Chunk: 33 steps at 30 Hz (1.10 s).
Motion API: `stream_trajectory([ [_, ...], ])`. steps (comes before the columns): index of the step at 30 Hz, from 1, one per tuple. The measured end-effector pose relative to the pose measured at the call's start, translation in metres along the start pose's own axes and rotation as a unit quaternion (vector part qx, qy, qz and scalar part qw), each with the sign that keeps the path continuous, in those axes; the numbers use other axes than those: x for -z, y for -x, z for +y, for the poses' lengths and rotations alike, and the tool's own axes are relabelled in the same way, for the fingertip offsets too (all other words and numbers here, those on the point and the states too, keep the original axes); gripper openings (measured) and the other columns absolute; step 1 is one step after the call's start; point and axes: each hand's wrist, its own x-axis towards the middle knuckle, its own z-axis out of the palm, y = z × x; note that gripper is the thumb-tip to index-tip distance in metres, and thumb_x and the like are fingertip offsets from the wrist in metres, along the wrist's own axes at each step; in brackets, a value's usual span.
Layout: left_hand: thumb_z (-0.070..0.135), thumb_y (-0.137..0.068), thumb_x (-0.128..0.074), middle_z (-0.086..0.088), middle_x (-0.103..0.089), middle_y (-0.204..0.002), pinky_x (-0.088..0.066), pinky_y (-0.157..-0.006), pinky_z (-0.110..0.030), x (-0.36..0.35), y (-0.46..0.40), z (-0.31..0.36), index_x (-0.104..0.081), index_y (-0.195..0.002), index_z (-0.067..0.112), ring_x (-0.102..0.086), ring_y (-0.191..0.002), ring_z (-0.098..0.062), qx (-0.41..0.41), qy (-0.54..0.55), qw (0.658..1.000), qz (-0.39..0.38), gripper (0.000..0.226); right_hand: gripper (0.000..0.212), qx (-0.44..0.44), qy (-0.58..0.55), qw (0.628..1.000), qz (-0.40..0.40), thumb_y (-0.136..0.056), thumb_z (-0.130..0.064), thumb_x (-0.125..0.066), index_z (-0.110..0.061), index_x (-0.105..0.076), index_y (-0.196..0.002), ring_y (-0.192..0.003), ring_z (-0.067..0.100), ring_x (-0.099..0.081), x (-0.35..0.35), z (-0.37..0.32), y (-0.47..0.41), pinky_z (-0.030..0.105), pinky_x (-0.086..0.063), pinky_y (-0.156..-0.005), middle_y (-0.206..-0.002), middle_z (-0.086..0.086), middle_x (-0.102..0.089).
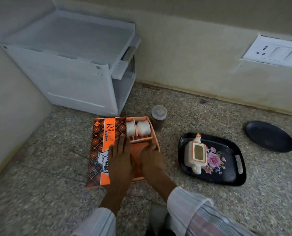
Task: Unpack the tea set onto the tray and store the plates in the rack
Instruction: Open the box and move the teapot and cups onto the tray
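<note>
Both hands, left (120, 159) and right (151, 157), are laid flat and open, gripping nothing, inside the box (99, 150); the teapot (195, 154) is seen on the tray (230, 176).

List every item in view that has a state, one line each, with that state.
box: open, lid slid aside to its left
cups: still in the box's far compartment
teapot: on the tray, lidless
tray: holds only the teapot
plate: flat on the counter, not racked
jar: lid on
left hand: flat in the box
right hand: reaching into the box
</note>
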Motion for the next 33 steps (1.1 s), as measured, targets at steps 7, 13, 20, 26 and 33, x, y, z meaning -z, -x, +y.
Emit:
stream_trajectory([
  [7, 0.023, -0.089, -0.037, -0.006, -0.035, -0.159, -0.022, -0.12, -0.048, -0.002, 0.001, -0.005, -0.042, -0.147, 0.016, -0.028, -0.148, -0.026, -0.002, 0.005, 1.0, -0.018, 0.059, 0.029, 0.035, -0.081, 0.996, -0.018, -0.099, -0.011, -0.046, -0.007, -0.065, -0.121, -0.115, 0.032, -0.064, 0.02, 0.001, -0.009, 0.039, -0.052, -0.092, -0.126, 0.013, -0.065],
  [13, 0.028, -0.089, -0.041, -0.005, -0.034, -0.159, -0.022, -0.121, -0.048, -0.006, 0.0, -0.007, -0.042, -0.146, 0.017, -0.028, -0.148, -0.025, 0.002, 0.006, 1.0, -0.022, 0.058, 0.045, 0.065, -0.261, 0.961, -0.064, -0.095, -0.032, -0.05, -0.01, -0.057, -0.134, -0.124, 0.034, -0.059, 0.014, 0.014, -0.011, 0.039, -0.048, -0.096, -0.137, 0.014, -0.06],
  [20, 0.026, -0.092, -0.04, -0.006, -0.036, -0.158, -0.023, -0.12, -0.047, -0.006, 0.0, -0.006, -0.044, -0.145, 0.015, -0.031, -0.147, -0.025, 0.006, 0.009, 1.0, -0.004, 0.055, 0.055, 0.068, -0.221, 0.973, 0.004, -0.099, -0.027, -0.05, -0.004, -0.042, -0.148, -0.132, 0.038, -0.05, -0.001, 0.001, -0.006, 0.046, -0.047, -0.105, -0.149, 0.022, -0.045],
  [26, 0.026, -0.092, -0.035, -0.009, -0.039, -0.156, -0.026, -0.118, -0.051, -0.005, 0.002, -0.01, -0.048, -0.142, 0.012, -0.035, -0.144, -0.03, -0.013, 0.027, 0.999, 0.022, 0.054, 0.051, 0.072, -0.206, 0.976, -0.01, -0.105, -0.021, -0.041, 0.001, -0.034, -0.15, -0.139, 0.042, -0.041, -0.01, -0.008, -0.002, 0.049, -0.041, -0.111, -0.151, 0.028, -0.041],
  [33, 0.034, -0.098, -0.029, -0.014, -0.04, -0.155, -0.028, -0.117, -0.051, 0.002, -0.002, 0.024, -0.045, -0.145, 0.007, -0.035, -0.144, -0.032, -0.048, 0.107, 0.992, 0.047, 0.057, 0.06, 0.018, -0.323, 0.944, 0.057, -0.093, -0.05, -0.053, -0.025, -0.042, -0.146, -0.105, 0.036, -0.063, 0.03, 0.051, 0.03, 0.037, -0.05, -0.082, -0.128, 0.015, -0.057],
])
